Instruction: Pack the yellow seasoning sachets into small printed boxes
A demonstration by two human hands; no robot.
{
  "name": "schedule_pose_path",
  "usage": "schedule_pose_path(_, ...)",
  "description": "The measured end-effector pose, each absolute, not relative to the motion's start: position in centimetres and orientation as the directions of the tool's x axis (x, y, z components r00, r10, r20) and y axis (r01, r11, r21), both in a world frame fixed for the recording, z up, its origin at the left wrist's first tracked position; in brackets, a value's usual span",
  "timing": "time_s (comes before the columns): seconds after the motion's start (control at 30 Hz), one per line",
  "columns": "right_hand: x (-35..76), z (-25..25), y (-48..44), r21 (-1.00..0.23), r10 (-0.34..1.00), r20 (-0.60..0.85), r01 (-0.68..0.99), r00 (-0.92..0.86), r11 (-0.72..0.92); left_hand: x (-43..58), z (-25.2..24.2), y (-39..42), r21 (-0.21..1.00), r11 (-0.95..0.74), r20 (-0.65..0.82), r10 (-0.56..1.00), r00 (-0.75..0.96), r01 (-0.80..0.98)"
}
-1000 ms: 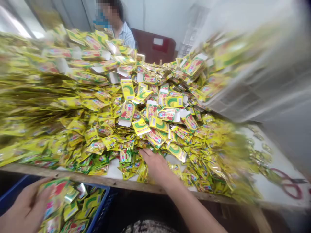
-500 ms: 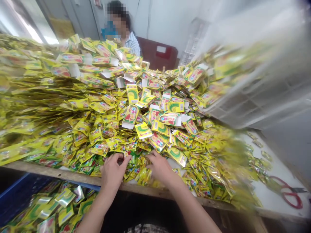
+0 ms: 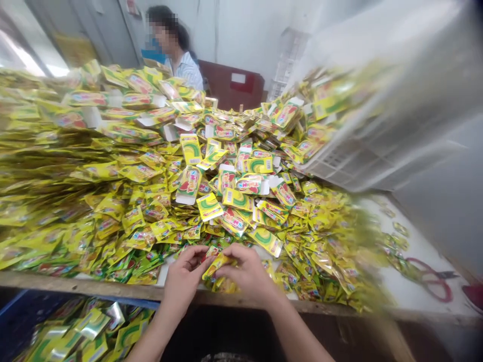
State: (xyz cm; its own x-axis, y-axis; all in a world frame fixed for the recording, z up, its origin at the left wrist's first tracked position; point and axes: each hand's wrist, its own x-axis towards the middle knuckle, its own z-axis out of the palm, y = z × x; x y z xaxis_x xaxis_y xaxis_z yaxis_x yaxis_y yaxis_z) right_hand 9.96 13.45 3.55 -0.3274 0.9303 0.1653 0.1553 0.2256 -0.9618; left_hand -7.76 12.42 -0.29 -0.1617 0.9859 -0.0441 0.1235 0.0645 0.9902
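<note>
Near the table's front edge, my left hand (image 3: pixel 184 274) pinches a small green-and-red sachet (image 3: pixel 212 252) between thumb and fingers. Close beside it, my right hand (image 3: pixel 247 271) grips a yellow sachet (image 3: pixel 218 263). The two sachets overlap or touch between my fingertips; exactly how they meet is hard to see. Just beyond my hands lie small open cardboard boxes (image 3: pixel 237 221), yellow and green with white flaps. Loose yellow sachets (image 3: pixel 151 236) surround them, with greener ones (image 3: pixel 128 266) along the front edge.
A high heap of yellow packets (image 3: pixel 45 166) fills the left. A tilted white crate (image 3: pixel 350 156) with packets stands at right. Red-handled scissors (image 3: pixel 433 281) lie on the table's right. Below at left is a blue crate (image 3: pixel 22 306) of filled boxes. A person (image 3: pixel 184 65) sits beyond the heap.
My hands have come together. My right hand has lifted a yellow sachet from the pile to the green-and-red one in my left hand. The view has shifted slightly.
</note>
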Motion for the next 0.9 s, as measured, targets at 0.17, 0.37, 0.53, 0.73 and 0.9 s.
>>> schedule_pose_path(0.17,11.1,1.3,13.7,-0.925,0.97,0.231,0.293,-0.072,0.242,-5.8,-0.8,12.7,0.993,0.105,-0.107,0.994,0.035,0.056)
schedule_pose_path(0.37,13.6,-0.6,12.9,-0.961,0.98,0.186,0.222,0.072,0.166,-4.0,-1.5,11.7,0.981,0.001,0.01,0.998,-0.055,0.195)
schedule_pose_path(0.53,14.4,-1.9,12.2,-0.991,1.0,0.014,-0.13,0.005,0.015,-2.2,-1.0,11.0,0.967,0.049,-0.023,0.994,-0.105,0.249)
schedule_pose_path(0.73,14.4,-1.8,11.5,-0.985,0.999,-0.036,-0.17,0.003,-0.035,-1.8,0.0,11.6,0.98,0.039,-0.053,0.996,0.065,0.196)
schedule_pose_path(0.9,14.4,-1.2,11.2,-0.997,0.998,0.015,0.074,-0.06,0.019,-2.0,0.5,11.7,0.925,-0.127,0.069,0.983,0.171,0.358)
